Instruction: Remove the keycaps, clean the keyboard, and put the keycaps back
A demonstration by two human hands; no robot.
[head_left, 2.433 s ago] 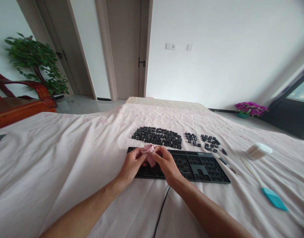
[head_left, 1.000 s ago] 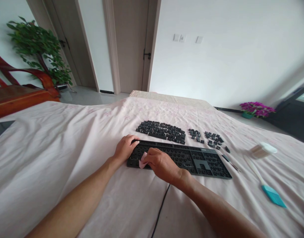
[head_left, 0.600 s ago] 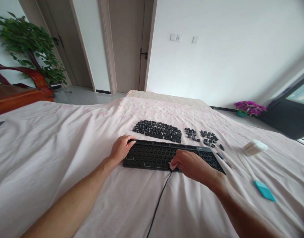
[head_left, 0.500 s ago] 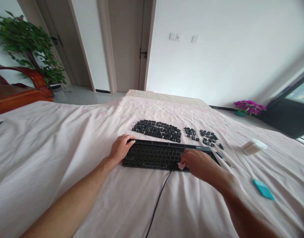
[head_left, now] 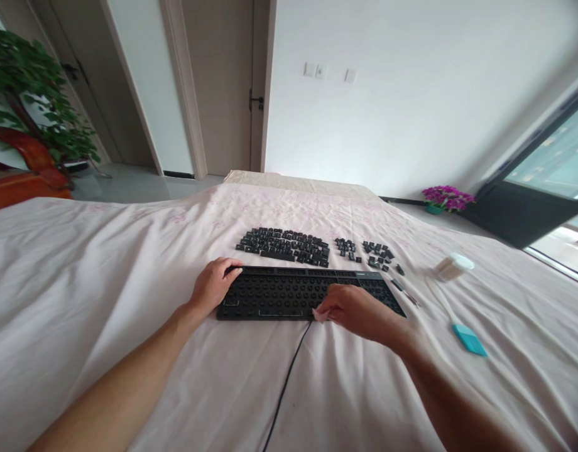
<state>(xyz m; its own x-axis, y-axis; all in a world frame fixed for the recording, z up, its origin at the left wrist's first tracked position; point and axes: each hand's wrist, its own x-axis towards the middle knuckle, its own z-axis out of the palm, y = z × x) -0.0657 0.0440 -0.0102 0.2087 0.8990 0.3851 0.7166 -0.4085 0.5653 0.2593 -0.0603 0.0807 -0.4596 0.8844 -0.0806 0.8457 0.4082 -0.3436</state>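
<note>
A black keyboard [head_left: 274, 292] with its keycaps off lies on the pale pink cloth, its bare switches showing. My left hand [head_left: 216, 285] grips its far left corner, thumb on top and fingers along the edge. Over the right half, my right hand [head_left: 350, 307] pinches a small pale pink cloth or tissue [head_left: 321, 315] against the near edge. Part of the keyboard is hidden under that hand. Just beyond it lie the loose black keycaps [head_left: 289, 245], in one large group and smaller groups on the right.
A black cable [head_left: 286, 383] runs from the keyboard toward me. To the right are a thin dark tool [head_left: 406, 293], a teal brush [head_left: 469, 339] with a pale handle, and a clear tub of cotton swabs [head_left: 453, 267]. The pink bedspread [head_left: 129, 263] is wrinkled.
The whole view has turned slightly right, so things sit further left. My right hand with the pink cloth has slid left along the keyboard's near edge. The left hand keeps its grip.
</note>
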